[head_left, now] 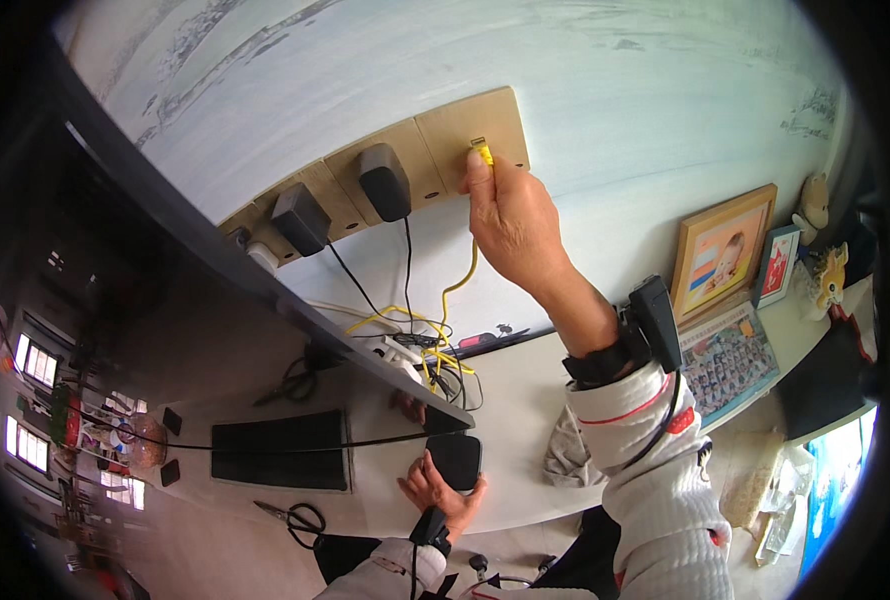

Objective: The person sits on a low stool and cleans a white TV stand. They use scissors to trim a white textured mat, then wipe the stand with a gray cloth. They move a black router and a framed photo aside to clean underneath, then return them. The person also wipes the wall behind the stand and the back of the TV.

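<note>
My right hand pinches a yellow cable plug at the port in the right-hand wall plate. Two black power adapters sit in the plates to its left, their cords hanging down. The yellow cable runs down into tangled wires on the desk. My left hand grips a flat black rounded box at the desk, beside the lower corner of a large dark screen.
Framed pictures, a photo board and small figures stand at the right. A grey cloth lies near my right forearm. Black scissors lie at the desk's front, left of my left hand.
</note>
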A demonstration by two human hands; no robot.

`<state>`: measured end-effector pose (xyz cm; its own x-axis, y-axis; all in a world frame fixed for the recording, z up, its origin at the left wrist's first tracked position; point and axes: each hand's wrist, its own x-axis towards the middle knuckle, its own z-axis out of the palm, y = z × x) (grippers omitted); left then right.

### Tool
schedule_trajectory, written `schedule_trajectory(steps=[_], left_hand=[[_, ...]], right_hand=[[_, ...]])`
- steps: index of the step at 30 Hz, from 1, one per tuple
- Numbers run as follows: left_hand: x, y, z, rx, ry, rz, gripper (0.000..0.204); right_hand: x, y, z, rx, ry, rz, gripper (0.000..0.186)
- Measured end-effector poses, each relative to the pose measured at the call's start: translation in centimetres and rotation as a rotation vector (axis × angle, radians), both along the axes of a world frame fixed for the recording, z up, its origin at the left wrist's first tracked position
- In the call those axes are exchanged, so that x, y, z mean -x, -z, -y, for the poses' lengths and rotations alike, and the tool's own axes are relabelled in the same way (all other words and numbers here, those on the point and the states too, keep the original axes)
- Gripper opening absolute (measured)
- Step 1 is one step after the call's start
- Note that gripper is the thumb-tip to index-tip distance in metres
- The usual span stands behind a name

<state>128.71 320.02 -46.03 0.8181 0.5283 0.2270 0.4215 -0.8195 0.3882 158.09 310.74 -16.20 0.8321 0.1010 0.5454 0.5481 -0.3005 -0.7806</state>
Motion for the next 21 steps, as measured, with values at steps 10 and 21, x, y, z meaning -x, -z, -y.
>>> schedule_trajectory(steps=[10, 21], left_hand=[[0.1, 0.4, 0.0, -0.015, -0.020, -0.005, 0.110], [0.0, -0.1, 0.0, -0.011, -0.033, -0.017, 0.111]], right_hand=[[-1.1, -0.3, -0.6, 0.177, 0.161, 0.109, 0.055], [2.7, -4.0, 2.0, 0.435, 0.261, 0.103, 0.054]])
